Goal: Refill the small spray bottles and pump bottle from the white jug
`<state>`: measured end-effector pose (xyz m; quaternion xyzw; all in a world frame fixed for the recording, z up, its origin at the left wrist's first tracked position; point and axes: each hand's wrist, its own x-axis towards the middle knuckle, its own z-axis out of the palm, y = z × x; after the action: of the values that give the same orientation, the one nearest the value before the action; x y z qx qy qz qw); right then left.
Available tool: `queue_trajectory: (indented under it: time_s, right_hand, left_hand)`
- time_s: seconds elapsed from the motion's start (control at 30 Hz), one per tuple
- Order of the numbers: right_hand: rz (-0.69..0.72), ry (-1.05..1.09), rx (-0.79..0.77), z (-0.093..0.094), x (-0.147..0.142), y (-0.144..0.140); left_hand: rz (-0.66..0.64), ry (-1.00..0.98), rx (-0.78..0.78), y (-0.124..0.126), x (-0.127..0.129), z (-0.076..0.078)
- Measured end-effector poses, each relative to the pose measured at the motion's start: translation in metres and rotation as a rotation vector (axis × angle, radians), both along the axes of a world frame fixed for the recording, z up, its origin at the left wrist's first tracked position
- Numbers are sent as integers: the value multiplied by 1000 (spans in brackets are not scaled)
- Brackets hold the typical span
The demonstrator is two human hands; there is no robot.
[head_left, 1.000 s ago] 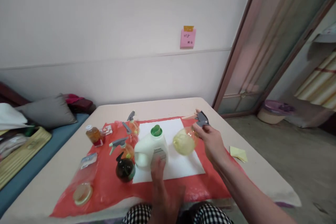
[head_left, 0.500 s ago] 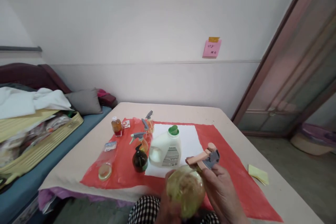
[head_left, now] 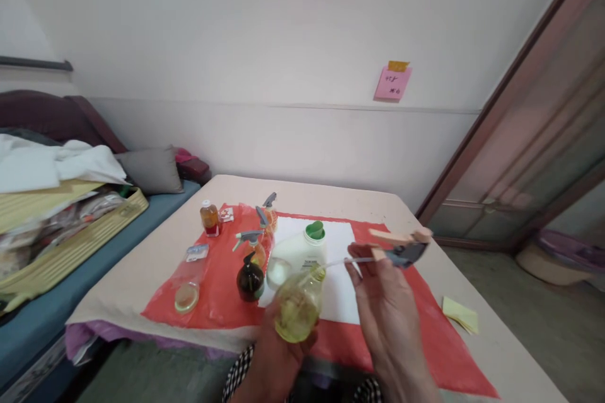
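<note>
My left hand (head_left: 271,356) is wrapped round a see-through yellow spray bottle (head_left: 297,308), tilted with its neck up and to the right. In my right hand (head_left: 387,302) is a grey and peach trigger sprayer head (head_left: 407,252), lying sideways. Its thin clear tube (head_left: 341,261) runs left to the bottle's mouth; whether the tip is still inside I cannot tell. Behind the bottle stands a large white jug (head_left: 297,249) with a green cap (head_left: 315,230). A dark pump bottle (head_left: 250,280) is just left of the yellow bottle.
Several spray bottles (head_left: 255,249) stand on the red sheet (head_left: 222,305), left of the white paper (head_left: 340,296). An amber bottle (head_left: 209,219) and a round lid (head_left: 186,298) are further left. A yellow cloth (head_left: 460,315) lies near the table's right edge. A bed (head_left: 155,220) is at left.
The sprayer head has moved right, away from the bottle, and more of its tube shows. My left hand has shifted left with the bottle, which now leans to the right.
</note>
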<state>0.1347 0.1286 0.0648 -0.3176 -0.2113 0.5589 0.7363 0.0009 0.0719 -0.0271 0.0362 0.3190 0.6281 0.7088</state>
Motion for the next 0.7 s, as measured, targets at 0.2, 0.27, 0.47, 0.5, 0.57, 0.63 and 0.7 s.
queue_trajectory:
  time_s: [0.2, 0.27, 0.47, 0.5, 0.57, 0.63, 0.7]
  right_hand:
    - [-98, 135, 40, 4, 36, 23]
    - [-107, 164, 14, -3, 43, 23]
    - [-120, 224, -84, -21, 57, 17]
    - [-123, 232, -96, -22, 59, 16]
    - [-129, 250, -112, -26, 64, 15]
    - [-131, 264, -129, -30, 68, 15]
    - [-127, 273, -144, -34, 71, 14]
  left_hand:
    - [225, 316, 166, 38, -43, 18]
    - [266, 409, 190, 53, -52, 23]
    - [235, 624, 247, 93, -63, 46]
    - [216, 649, 253, 98, -63, 50]
    - [185, 706, 264, 107, -63, 57]
    - [152, 792, 260, 116, -63, 63]
    - [132, 910, 254, 123, -64, 68]
